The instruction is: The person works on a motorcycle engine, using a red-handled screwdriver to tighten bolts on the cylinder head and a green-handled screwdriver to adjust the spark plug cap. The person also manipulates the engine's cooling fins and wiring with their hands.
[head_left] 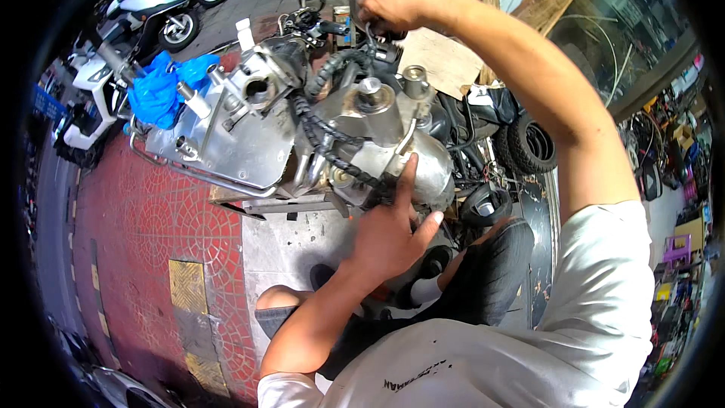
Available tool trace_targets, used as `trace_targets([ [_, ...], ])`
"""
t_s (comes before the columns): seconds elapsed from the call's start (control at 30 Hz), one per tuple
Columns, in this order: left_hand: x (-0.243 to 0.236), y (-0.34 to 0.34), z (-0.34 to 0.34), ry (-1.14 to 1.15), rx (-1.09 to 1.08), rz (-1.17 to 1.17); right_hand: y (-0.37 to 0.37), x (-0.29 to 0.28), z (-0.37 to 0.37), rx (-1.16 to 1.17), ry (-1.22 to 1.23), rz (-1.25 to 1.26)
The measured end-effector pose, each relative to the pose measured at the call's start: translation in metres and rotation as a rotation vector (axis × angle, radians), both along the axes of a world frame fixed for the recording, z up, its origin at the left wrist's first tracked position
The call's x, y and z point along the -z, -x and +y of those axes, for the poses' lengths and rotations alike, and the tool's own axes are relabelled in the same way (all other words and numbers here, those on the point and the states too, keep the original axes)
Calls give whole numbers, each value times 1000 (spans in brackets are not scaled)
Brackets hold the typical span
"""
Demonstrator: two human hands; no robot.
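A silvery metal engine (434, 163) with a rounded casing is in front of me. A black wrapped cable (332, 153) winds across it. My left hand (389, 238) is at the near side of the casing, index finger stretched onto it and thumb spread; its other fingers are partly hidden. My right hand (396, 4) reaches over to the far side, its fingers curled down by the upper end of the cabling. What those fingers hold is hidden. Left of the engine is a flat metal assembly (260, 144) with short pipes and a bent tube along its edge.
A blue plastic bag (158, 95) lies on the metal assembly's far left end. Black tyres (529, 144) and tangled parts are at the right, beside a cardboard sheet (438, 61). Scooters (155, 12) stand at the far left, on and beyond red paving (151, 212). My knees are below the engine.
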State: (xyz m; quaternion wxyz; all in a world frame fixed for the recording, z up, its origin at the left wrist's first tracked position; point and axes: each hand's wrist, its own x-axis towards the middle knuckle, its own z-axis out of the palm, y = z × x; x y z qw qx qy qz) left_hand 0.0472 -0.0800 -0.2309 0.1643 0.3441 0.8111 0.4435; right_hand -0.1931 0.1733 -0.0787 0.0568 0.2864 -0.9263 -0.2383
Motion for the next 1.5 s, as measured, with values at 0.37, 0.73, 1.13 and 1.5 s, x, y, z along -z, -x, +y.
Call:
trace_targets([
  [0.37,-4,3,-7,21,51,-85,54,87,-6,215,261,-332],
  [0.73,-2,2,-10,7,96,-60,81,242,29,169,762,-605],
  [1.13,3,-11,-24,-181,44,41,-100,111,38,379,1698,-21],
  [1.5,14,-1,-42,153,40,161,-353,-18,-100,42,439,-97],
])
